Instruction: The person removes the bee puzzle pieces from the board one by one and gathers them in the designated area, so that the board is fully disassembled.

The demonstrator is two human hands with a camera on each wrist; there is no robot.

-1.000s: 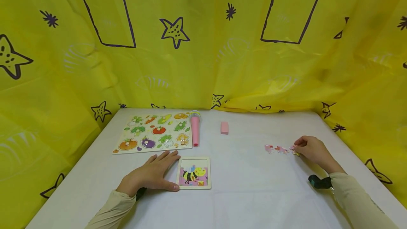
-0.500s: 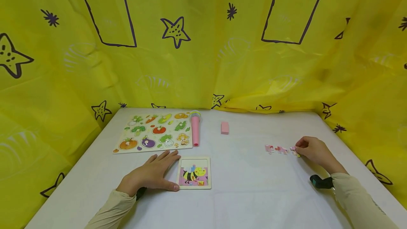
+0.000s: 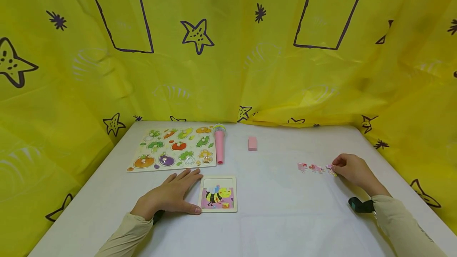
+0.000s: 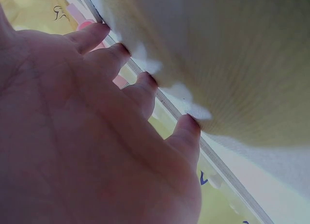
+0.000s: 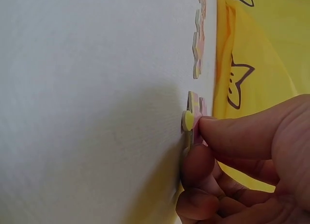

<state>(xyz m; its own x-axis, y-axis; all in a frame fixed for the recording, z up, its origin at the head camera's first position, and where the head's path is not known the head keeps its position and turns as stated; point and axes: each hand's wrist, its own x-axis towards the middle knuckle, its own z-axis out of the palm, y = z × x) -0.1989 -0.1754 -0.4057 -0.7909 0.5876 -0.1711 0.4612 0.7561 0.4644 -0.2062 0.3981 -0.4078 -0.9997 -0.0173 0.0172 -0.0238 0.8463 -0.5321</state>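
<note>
My left hand (image 3: 168, 197) lies spread at the left side of a small wooden-framed bee puzzle (image 3: 218, 177). Its thumb tip meets the frame's lower left corner, and the fingers reach toward the upper left corner. The bee picture fills the lower part of the frame; the top strip is bare. At the right of the table my right hand (image 3: 353, 173) pinches a pink and yellow jigsaw piece (image 5: 195, 112) between thumb and index finger, close to the tabletop. To its left lie a pink jigsaw piece with red (image 3: 316, 168) and another pink piece (image 3: 302, 167).
Behind the left hand lies a vegetable peg puzzle board (image 3: 183, 163), with a pink toy microphone (image 3: 219, 148) along its right edge. A pink block (image 3: 252, 144) stands farther right. Yellow cloth (image 3: 228, 82) with star drawings hangs around the white table (image 3: 271, 233).
My right hand has shifted very slightly to the right with its fingers at the jigsaw piece. The left hand and the bee puzzle stay in place.
</note>
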